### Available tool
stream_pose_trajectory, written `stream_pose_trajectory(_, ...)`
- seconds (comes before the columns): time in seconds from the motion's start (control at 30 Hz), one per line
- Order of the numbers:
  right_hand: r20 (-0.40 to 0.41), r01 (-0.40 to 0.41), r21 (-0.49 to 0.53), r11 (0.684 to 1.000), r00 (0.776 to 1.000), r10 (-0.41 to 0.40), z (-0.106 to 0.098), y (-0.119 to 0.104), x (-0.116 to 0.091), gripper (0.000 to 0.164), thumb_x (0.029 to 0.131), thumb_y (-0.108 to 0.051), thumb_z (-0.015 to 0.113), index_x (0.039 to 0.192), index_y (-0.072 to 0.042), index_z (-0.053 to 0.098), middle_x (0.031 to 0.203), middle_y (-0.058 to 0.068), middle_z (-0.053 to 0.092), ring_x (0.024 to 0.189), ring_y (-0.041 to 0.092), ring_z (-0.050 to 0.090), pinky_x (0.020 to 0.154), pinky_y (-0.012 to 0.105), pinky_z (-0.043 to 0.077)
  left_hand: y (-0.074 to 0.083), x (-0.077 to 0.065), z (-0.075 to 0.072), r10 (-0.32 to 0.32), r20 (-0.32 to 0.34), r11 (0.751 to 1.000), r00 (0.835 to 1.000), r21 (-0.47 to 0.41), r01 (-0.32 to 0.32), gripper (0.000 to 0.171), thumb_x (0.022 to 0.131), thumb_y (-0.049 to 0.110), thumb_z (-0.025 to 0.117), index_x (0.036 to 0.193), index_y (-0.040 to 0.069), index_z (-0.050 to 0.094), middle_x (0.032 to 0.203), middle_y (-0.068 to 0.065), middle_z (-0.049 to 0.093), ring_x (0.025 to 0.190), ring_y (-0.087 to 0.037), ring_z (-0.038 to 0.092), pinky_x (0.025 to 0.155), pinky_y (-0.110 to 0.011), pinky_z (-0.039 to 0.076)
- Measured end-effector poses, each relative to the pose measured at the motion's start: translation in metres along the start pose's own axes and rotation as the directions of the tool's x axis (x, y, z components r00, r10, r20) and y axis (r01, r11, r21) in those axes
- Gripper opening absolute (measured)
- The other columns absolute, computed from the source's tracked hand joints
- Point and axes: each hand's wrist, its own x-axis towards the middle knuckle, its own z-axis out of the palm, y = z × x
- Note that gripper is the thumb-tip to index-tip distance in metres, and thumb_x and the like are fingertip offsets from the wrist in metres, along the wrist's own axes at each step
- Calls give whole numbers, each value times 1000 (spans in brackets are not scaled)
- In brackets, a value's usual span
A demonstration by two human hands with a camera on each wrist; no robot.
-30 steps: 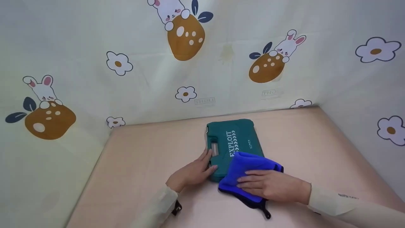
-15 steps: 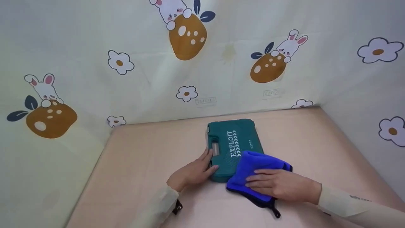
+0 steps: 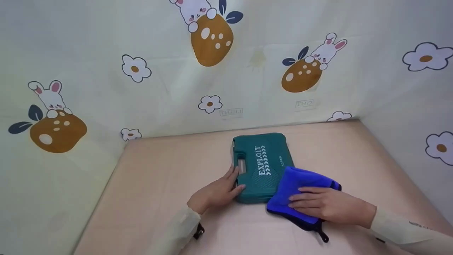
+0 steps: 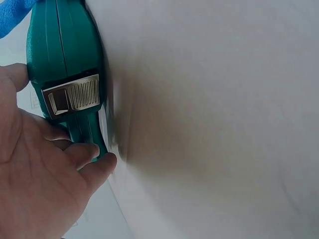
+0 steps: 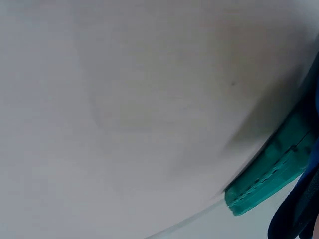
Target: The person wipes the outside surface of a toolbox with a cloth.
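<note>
A green plastic case (image 3: 274,152) marked EXPLOIT lies flat on the table. My left hand (image 3: 216,193) holds its handle side, thumb on the lid's edge. In the left wrist view, the fingers (image 4: 97,172) curl in at the handle just past a metal latch (image 4: 72,95). My right hand (image 3: 329,203) rests with fairly straight fingers on a blue cloth (image 3: 309,175) with black trim and a hanging loop. The cloth overlaps the case's near right corner. Only the case's side (image 5: 269,174) and a dark edge of cloth show in the right wrist view.
The table (image 3: 162,170) has a plain peach covering. Pale curtains (image 3: 170,88) printed with rabbits, fruit and flowers stand along its back and both sides.
My right hand has slid to the right with the blue cloth, uncovering more of the lid's near end. My left hand and the case have stayed in place.
</note>
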Motion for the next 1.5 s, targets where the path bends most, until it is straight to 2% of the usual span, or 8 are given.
stream_pose_trajectory(0.67,-68,-101,51,994,992,104,-10,16,-30,54,115,-25,25,115,-9,76,125,3,69,122,21,60,101,44,47,-3,-2,2,-8,-1,1000,1000,-22,8,84,103,64,35,165,14,8,170,-4,0,150,-25,22,117,-45,25)
stream_pose_trajectory(0.77,-65,-166,89,982,983,172,-12,21,-38,30,110,-16,47,112,-9,76,121,2,71,121,24,62,107,38,41,-3,-2,3,-12,0,1000,1000,-23,12,84,104,64,35,165,14,8,170,-4,1,150,-25,22,117,-45,25)
stream_pose_trajectory(0.83,-65,-215,122,969,972,224,-14,25,-43,19,97,-6,66,113,-10,75,120,0,71,120,26,62,111,32,34,-3,-2,3,-13,1,1000,1000,-19,13,84,104,64,35,165,13,8,170,-5,1,150,-24,22,117,-44,26)
stream_pose_trajectory(0.9,-69,-263,161,951,959,276,-18,29,-46,42,76,6,79,115,-9,74,119,0,71,119,27,62,113,28,30,-2,-2,3,-13,1,1000,1000,-14,13,84,103,64,36,165,13,9,170,-5,2,149,-24,23,116,-44,26)
stream_pose_trajectory(1.0,-90,-352,187,917,924,372,-25,36,-47,57,63,14,77,115,-9,73,118,0,71,114,27,65,104,32,44,-1,-2,2,-16,-1,1000,1000,-5,16,85,103,66,35,165,13,8,170,-4,2,149,-24,25,116,-44,27)
stream_pose_trajectory(1.1,-105,-458,217,862,867,487,-31,44,-45,54,65,16,70,113,-9,73,114,0,71,107,25,68,89,45,55,0,-2,2,-21,-1,1000,1000,-1,21,86,102,67,35,165,14,8,170,-3,2,149,-25,26,116,-44,27)
stream_pose_trajectory(1.33,-46,-667,363,651,685,727,-40,60,-38,46,74,18,58,106,-9,76,104,-3,73,95,18,69,83,48,57,0,-2,3,-14,-2,1000,1000,-22,14,85,103,66,35,165,15,8,170,-4,1,149,-25,23,116,-44,26)
stream_pose_trajectory(1.5,-30,-723,454,522,573,819,-41,72,-33,41,78,16,54,101,-8,78,96,-2,74,84,18,67,76,41,55,0,-3,2,-3,-10,1000,1000,-31,3,85,103,65,36,165,13,8,170,-5,1,150,-25,22,116,-45,26)
